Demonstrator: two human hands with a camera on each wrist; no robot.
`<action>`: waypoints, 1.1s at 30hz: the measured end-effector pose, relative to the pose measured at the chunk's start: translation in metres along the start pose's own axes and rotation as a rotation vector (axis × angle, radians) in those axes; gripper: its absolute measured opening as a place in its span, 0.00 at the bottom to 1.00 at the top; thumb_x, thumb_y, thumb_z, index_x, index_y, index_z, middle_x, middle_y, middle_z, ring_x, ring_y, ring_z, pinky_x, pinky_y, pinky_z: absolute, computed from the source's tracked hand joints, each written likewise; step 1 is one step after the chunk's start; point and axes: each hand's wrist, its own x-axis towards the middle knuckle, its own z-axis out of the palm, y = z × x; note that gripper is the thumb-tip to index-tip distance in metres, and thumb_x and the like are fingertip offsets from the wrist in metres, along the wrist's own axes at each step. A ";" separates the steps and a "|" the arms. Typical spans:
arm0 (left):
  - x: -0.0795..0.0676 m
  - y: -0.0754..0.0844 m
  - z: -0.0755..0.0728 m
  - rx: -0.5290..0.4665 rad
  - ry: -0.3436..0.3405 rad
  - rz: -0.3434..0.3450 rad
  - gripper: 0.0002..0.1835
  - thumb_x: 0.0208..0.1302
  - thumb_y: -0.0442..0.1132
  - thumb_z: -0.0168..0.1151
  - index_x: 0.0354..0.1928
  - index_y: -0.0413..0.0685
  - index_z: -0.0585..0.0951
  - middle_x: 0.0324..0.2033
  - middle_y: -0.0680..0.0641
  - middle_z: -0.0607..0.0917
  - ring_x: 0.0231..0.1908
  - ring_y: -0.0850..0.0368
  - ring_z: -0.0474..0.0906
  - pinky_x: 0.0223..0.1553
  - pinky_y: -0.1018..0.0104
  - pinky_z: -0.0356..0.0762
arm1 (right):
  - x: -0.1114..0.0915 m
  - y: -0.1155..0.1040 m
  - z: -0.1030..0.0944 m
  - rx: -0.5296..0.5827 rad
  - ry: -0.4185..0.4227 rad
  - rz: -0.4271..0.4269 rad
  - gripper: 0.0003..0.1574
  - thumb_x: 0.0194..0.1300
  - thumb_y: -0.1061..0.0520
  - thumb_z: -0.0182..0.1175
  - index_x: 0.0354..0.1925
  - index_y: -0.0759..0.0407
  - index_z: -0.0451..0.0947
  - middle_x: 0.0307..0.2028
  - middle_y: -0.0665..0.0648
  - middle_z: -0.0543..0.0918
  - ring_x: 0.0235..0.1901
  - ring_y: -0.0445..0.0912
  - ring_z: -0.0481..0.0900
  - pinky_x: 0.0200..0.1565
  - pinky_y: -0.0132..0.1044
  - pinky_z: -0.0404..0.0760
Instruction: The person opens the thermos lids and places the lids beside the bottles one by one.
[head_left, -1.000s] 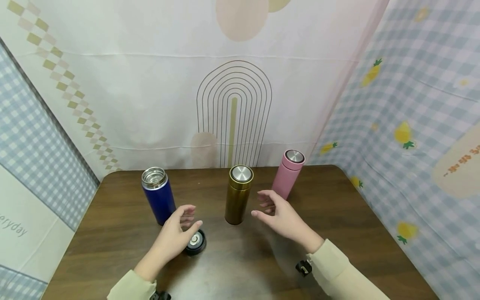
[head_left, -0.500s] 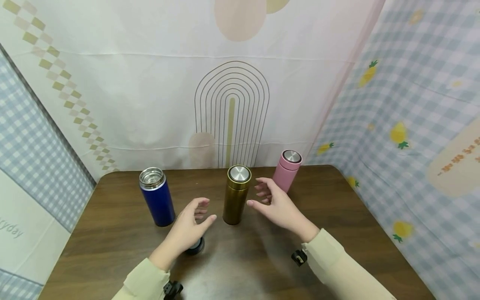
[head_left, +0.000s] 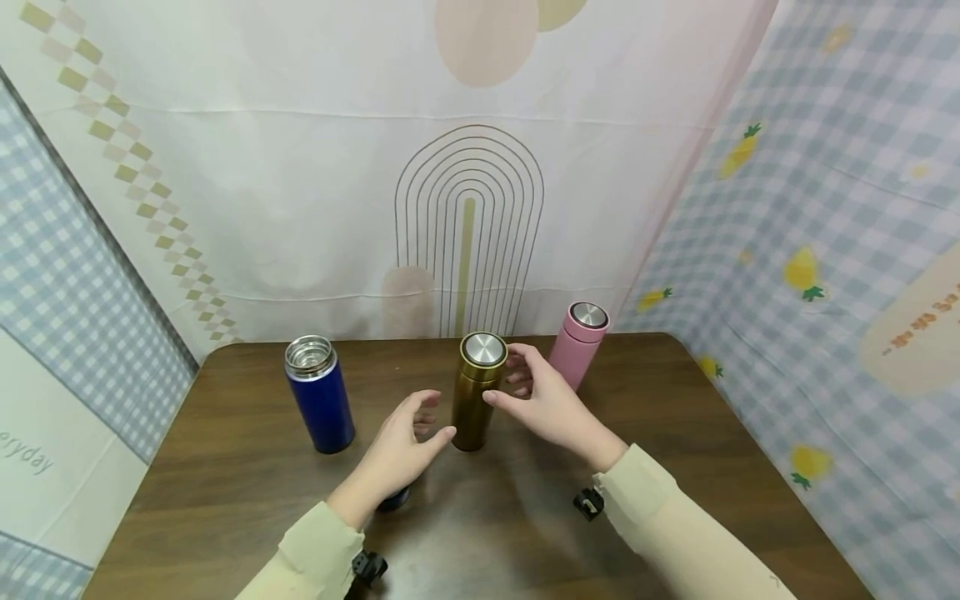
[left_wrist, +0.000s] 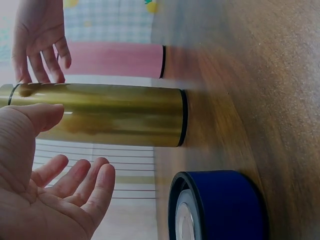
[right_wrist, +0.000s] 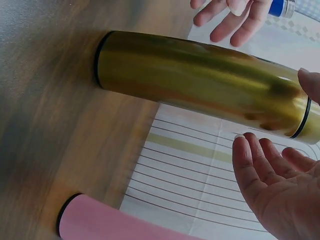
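A gold vacuum flask (head_left: 472,417) with a silver-topped lid stands upright between both hands. My right hand (head_left: 551,404) is at its right side near the lid seam; in the right wrist view, thumb and loosely bent fingers spread to either side of the flask's upper part, the fingers apart from it. My left hand (head_left: 401,450) is at the flask's lower left, fingers relaxed, holding nothing. Below that hand a blue flask lid (left_wrist: 227,205), partly hidden in the head view, lies upturned on the table.
An uncapped blue flask (head_left: 322,412) with a bare steel mouth stands at the left. Behind the right hand stands a pink flask (head_left: 577,346), its lower part hidden in the head view. A patterned cloth (head_left: 322,208) hangs along the back edge of the wooden table (head_left: 217,483).
Both hands have moved in toward the gold flask, the left one rightward over the blue lid, the right one leftward and slightly up. The flasks stay in place.
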 end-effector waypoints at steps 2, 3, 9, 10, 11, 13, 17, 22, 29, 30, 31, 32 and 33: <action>0.001 0.000 0.001 0.000 -0.003 -0.004 0.29 0.60 0.47 0.69 0.62 0.53 0.71 0.58 0.52 0.75 0.52 0.49 0.78 0.50 0.55 0.76 | 0.001 -0.001 0.001 -0.005 -0.001 0.003 0.46 0.55 0.44 0.72 0.65 0.53 0.62 0.51 0.53 0.77 0.47 0.52 0.79 0.48 0.47 0.79; 0.002 0.001 0.001 -0.002 -0.005 -0.005 0.29 0.60 0.47 0.69 0.63 0.52 0.71 0.58 0.52 0.75 0.52 0.49 0.78 0.50 0.55 0.76 | 0.002 0.000 0.002 -0.007 0.000 0.003 0.46 0.55 0.45 0.72 0.65 0.54 0.62 0.50 0.53 0.77 0.47 0.51 0.79 0.48 0.48 0.79; 0.007 0.000 0.004 0.009 -0.027 -0.013 0.29 0.61 0.47 0.68 0.62 0.52 0.71 0.55 0.48 0.77 0.52 0.49 0.78 0.50 0.55 0.76 | 0.006 0.000 0.005 0.008 -0.002 -0.010 0.43 0.55 0.47 0.72 0.64 0.54 0.64 0.49 0.52 0.78 0.45 0.49 0.80 0.47 0.47 0.79; 0.008 0.000 0.005 0.012 -0.032 -0.016 0.29 0.61 0.47 0.68 0.62 0.52 0.71 0.55 0.48 0.77 0.52 0.50 0.78 0.50 0.55 0.76 | 0.006 0.001 0.005 0.007 -0.006 -0.009 0.43 0.55 0.46 0.72 0.64 0.54 0.64 0.48 0.51 0.78 0.45 0.48 0.80 0.47 0.47 0.80; 0.009 0.000 0.005 0.014 -0.037 -0.019 0.29 0.61 0.47 0.68 0.62 0.52 0.71 0.55 0.47 0.77 0.52 0.49 0.78 0.50 0.55 0.76 | 0.007 0.001 0.006 0.007 -0.010 -0.007 0.43 0.55 0.46 0.72 0.63 0.54 0.64 0.48 0.51 0.78 0.44 0.47 0.79 0.47 0.46 0.80; 0.009 0.000 0.006 0.013 -0.049 -0.026 0.29 0.62 0.47 0.67 0.63 0.50 0.71 0.55 0.45 0.77 0.52 0.50 0.78 0.50 0.55 0.76 | 0.007 0.001 0.007 0.008 -0.016 -0.007 0.43 0.55 0.46 0.72 0.63 0.54 0.64 0.47 0.51 0.78 0.44 0.47 0.79 0.47 0.46 0.80; 0.011 -0.001 0.008 0.004 -0.067 -0.025 0.30 0.62 0.47 0.67 0.63 0.47 0.70 0.56 0.43 0.77 0.52 0.48 0.78 0.50 0.53 0.76 | 0.008 0.002 0.007 0.008 -0.020 -0.011 0.42 0.55 0.46 0.72 0.62 0.55 0.65 0.47 0.51 0.78 0.43 0.47 0.80 0.46 0.45 0.80; 0.011 -0.002 0.011 0.009 -0.073 -0.037 0.28 0.62 0.48 0.67 0.62 0.52 0.71 0.55 0.46 0.78 0.51 0.52 0.78 0.50 0.55 0.76 | 0.009 0.001 0.008 -0.008 -0.027 -0.010 0.40 0.56 0.46 0.71 0.62 0.54 0.66 0.48 0.49 0.78 0.43 0.43 0.79 0.45 0.42 0.80; 0.010 -0.002 0.012 0.001 -0.073 -0.029 0.27 0.62 0.45 0.67 0.61 0.51 0.71 0.53 0.45 0.78 0.50 0.52 0.78 0.50 0.54 0.77 | 0.014 -0.001 0.010 -0.063 -0.016 -0.007 0.41 0.55 0.40 0.71 0.61 0.52 0.67 0.50 0.46 0.77 0.45 0.43 0.79 0.47 0.41 0.79; 0.010 -0.002 0.012 0.002 -0.073 -0.027 0.27 0.62 0.45 0.67 0.61 0.51 0.71 0.53 0.45 0.78 0.50 0.51 0.79 0.50 0.54 0.77 | 0.014 -0.001 0.011 -0.069 -0.012 -0.008 0.42 0.54 0.39 0.71 0.61 0.52 0.67 0.50 0.46 0.76 0.45 0.43 0.78 0.47 0.41 0.79; 0.010 -0.002 0.012 0.004 -0.074 -0.027 0.27 0.62 0.45 0.67 0.61 0.50 0.71 0.53 0.45 0.78 0.50 0.51 0.79 0.50 0.55 0.76 | 0.015 -0.001 0.011 -0.075 -0.009 -0.005 0.43 0.54 0.38 0.71 0.61 0.52 0.67 0.50 0.46 0.76 0.45 0.43 0.78 0.47 0.42 0.79; 0.010 -0.002 0.012 0.006 -0.075 -0.027 0.27 0.62 0.45 0.67 0.61 0.50 0.71 0.53 0.45 0.78 0.50 0.51 0.79 0.50 0.55 0.76 | 0.015 -0.001 0.012 -0.077 -0.006 -0.003 0.44 0.53 0.37 0.71 0.61 0.52 0.67 0.50 0.46 0.76 0.45 0.42 0.78 0.48 0.43 0.78; 0.010 -0.003 0.013 0.008 -0.076 -0.027 0.27 0.62 0.45 0.67 0.61 0.50 0.71 0.53 0.45 0.78 0.50 0.51 0.79 0.50 0.55 0.76 | 0.015 0.000 0.013 -0.076 -0.004 0.000 0.44 0.53 0.37 0.71 0.61 0.52 0.67 0.51 0.47 0.76 0.46 0.42 0.77 0.49 0.44 0.78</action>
